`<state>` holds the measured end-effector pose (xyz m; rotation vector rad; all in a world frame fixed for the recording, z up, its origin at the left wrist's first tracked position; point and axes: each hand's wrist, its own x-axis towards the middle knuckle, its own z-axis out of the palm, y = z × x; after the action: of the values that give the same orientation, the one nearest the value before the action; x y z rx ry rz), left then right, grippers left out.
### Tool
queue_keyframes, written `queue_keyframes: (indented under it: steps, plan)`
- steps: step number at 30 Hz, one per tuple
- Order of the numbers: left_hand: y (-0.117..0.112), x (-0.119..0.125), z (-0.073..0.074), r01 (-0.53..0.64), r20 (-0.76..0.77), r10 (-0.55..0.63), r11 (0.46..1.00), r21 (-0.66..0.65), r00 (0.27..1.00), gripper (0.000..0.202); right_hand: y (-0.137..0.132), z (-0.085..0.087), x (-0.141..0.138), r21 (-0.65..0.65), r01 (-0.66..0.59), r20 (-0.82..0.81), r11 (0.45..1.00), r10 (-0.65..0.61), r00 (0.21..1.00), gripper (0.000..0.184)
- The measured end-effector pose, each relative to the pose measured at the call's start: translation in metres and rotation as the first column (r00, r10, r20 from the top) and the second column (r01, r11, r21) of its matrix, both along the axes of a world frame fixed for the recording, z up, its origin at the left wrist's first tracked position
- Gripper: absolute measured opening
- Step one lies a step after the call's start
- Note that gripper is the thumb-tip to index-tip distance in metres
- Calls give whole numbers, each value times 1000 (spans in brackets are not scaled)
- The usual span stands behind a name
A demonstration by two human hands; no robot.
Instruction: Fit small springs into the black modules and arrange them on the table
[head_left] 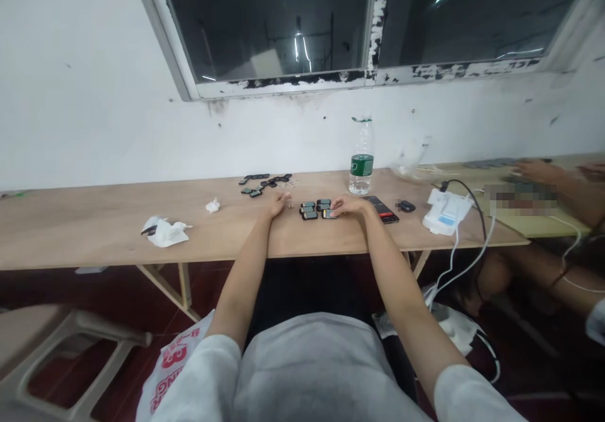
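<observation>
Several small flat black-framed pieces with grey-green faces point(309, 215) lie in two short columns in front of me; their exact kind is too small to tell. My right hand point(348, 205) is at the right column, its fingers closed on the nearest black-framed piece point(327, 215), which shows a yellow strip and rests at table level. Left of the columns, my left hand point(280, 204) rests on the table with fingers curled inward; what they hold, if anything, is too small to make out. Behind it lies a loose cluster of similar black pieces point(255, 192).
On the wooden table point(104, 220) are crumpled tissues point(167, 233), a water bottle point(362, 165), a phone point(384, 210), a black mouse-like object point(405, 206) and a white cabled box point(447, 213). Another person's hands point(539, 173) are at the right. A plastic stool point(70, 353) stands lower left.
</observation>
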<state>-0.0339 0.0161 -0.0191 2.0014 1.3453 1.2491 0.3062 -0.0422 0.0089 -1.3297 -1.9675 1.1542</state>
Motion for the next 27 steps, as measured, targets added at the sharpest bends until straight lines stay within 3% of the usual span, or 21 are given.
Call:
queue_keyframes:
  steps: [5,9,15,21,27]
  plan:
    - [-2,8,4,-25,-40,28,997,71,999,30,0,-5,-5,29,7,-136,1000,-3,991,40]
    - [-13,31,6,92,-147,-69,984,150,987,17,-2,-4,-17,118,106,-265,987,-71,962,33]
    - [-32,62,11,241,-242,-191,951,197,951,23,-2,-5,-33,307,246,-286,919,-157,945,27]
    - [-39,69,12,393,-374,-271,868,304,887,27,2,-12,-43,376,231,-392,897,-72,917,36]
    - [-37,68,9,407,-435,-232,836,369,870,32,7,-15,-45,352,237,-462,905,-52,885,41]
